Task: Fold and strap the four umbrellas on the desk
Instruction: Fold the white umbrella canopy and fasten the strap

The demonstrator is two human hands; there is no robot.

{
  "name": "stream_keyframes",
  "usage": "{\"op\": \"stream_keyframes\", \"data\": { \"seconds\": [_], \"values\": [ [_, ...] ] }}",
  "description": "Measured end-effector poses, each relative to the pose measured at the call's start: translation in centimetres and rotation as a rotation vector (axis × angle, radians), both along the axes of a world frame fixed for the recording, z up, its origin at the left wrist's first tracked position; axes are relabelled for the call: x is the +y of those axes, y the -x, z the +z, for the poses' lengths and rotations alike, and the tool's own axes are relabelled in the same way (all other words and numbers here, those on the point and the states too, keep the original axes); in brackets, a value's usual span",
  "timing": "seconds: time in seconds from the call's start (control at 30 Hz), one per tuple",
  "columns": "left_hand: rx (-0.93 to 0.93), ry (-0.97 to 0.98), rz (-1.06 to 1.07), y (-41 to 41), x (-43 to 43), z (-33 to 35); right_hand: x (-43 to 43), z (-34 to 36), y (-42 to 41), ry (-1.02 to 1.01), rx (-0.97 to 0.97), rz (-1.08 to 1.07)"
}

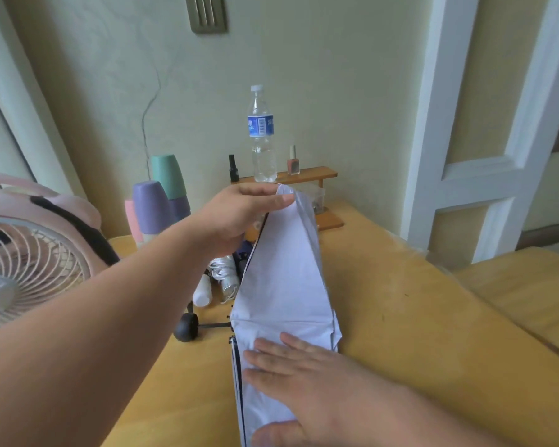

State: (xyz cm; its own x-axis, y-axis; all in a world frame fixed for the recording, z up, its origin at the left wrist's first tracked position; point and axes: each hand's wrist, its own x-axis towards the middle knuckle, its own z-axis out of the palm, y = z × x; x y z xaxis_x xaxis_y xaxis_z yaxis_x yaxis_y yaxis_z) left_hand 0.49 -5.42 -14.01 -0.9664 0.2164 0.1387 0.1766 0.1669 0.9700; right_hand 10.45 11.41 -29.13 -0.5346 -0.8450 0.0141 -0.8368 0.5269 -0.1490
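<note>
A pale lavender umbrella (283, 279) lies lengthwise on the yellow desk (400, 317), its canopy panels loose. My left hand (242, 214) pinches the far tip of one panel and holds it lifted off the desk. My right hand (304, 379) presses flat, fingers straight, on the near part of the canopy. Behind the lifted panel lie other umbrellas: a silver bundled one (223, 272) with a white handle (203, 293), a dark one partly hidden, and a black handle (187, 326) on a thin shaft.
A pink desk fan (29, 253) stands at the left. Stacked pastel cups (158, 201) sit behind my left arm. A small wooden shelf (304, 174) at the wall carries a water bottle (261, 133) and nail polish bottles. White door frame on the right.
</note>
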Motion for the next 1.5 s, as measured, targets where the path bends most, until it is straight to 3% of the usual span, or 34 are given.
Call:
{"op": "stream_keyframes", "data": {
  "seconds": [0.1, 0.43, 0.67, 0.93, 1.13, 1.23, 1.33, 1.5],
  "values": [
    [0.041, -0.021, -0.01, -0.1, 0.4, -0.3, 0.1, -0.4, 0.3, 0.029, 0.005, 0.001],
    [0.049, -0.276, 0.35, -1.6, 1.9, -0.8, 0.1, 1.0, -0.4, -0.051, -0.026, -0.007],
    [0.139, -0.333, 0.42, -2.3, 1.4, 0.0, 0.1, 1.5, -0.8, -0.04, -0.04, -0.017],
    [0.305, 0.157, 0.337, -11.1, 0.3, 0.2, 0.2, 1.2, -0.7, -0.015, -0.026, -0.021],
    [0.66, 0.509, 0.163, -20.9, -0.3, -4.5, 0.6, 3.4, -2.6, 0.078, -0.074, -0.177],
    [0.803, 0.465, 0.155, -21.5, -0.3, -7.6, 1.2, 4.0, -4.4, 0.286, -0.205, -0.275],
    [0.78, 0.35, 0.21, -21.4, -0.4, -9.2, 1.6, 3.3, -4.8, 0.552, -0.291, -0.35],
    [0.763, 0.328, 0.257, -21.9, -0.4, -10.6, 2.8, 5.1, -5.4, 0.228, -0.115, -0.158]
  ]
}}
